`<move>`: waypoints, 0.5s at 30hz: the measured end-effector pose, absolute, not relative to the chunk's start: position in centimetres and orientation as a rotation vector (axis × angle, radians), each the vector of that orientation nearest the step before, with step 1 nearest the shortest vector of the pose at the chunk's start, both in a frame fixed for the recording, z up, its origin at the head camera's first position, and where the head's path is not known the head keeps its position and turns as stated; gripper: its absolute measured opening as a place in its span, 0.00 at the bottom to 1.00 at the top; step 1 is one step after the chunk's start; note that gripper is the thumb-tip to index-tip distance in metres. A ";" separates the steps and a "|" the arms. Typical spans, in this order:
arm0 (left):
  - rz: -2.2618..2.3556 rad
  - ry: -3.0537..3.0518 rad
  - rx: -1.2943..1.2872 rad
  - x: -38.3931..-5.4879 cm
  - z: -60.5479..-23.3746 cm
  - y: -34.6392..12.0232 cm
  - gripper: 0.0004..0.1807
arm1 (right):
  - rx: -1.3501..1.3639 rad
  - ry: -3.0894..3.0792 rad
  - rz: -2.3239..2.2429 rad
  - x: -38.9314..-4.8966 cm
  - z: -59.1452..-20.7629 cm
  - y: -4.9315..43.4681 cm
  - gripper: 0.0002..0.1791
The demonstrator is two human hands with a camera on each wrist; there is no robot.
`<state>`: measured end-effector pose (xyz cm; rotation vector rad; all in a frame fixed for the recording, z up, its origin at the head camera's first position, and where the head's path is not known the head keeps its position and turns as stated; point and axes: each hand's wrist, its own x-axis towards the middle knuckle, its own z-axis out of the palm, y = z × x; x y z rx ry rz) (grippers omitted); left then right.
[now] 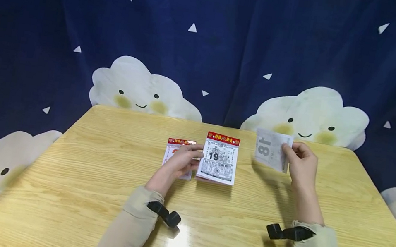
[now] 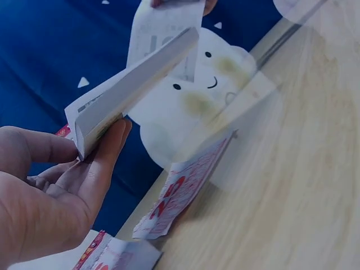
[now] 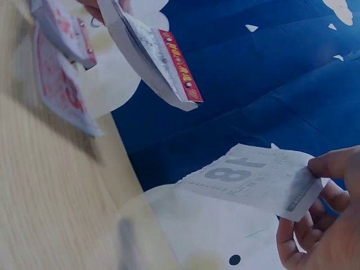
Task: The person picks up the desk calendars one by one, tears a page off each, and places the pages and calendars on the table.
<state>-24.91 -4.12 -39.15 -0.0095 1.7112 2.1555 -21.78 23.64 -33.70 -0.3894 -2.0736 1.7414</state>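
My left hand (image 1: 181, 161) grips the left edge of a tear-off calendar (image 1: 219, 159) with a red header strip and a black 19 on its top page. The pad is raised off the table. To the right, my right hand (image 1: 303, 162) pinches a loose calendar page (image 1: 271, 150) by its edge, in the air. A grey 18 shows on this thin page, sideways. Behind my left hand lies a second tear-off calendar (image 1: 180, 141), partly covered. A loose page with red print (image 2: 183, 191) rests on the table beneath the raised pad, mostly hidden in the head view.
Everything lies on a light wooden table (image 1: 72, 190). A dark blue curtain (image 1: 222, 51) with white clouds and triangles hangs behind its far edge. A black strap with a small camera (image 1: 165, 214) sits on the left wrist, and a similar one (image 1: 288, 233) on the right.
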 end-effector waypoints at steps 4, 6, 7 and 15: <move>2.123 1.742 -0.004 -24.8 -39.5 -3.4 0.24 | -0.409 -2.189 1.611 -21.8 -34.1 24.0 0.06; 2.107 1.750 -0.010 -24.9 -39.7 -3.0 0.23 | -0.417 -2.250 1.543 -21.9 -34.2 24.2 0.10; 2.102 1.754 -0.010 -24.8 -39.8 -2.8 0.23 | -0.410 -2.285 1.496 -22.0 -34.3 24.3 0.12; 2.087 1.739 -0.012 -24.4 -40.1 -0.8 0.21 | -0.296 -2.486 1.059 -22.3 -34.8 25.8 0.18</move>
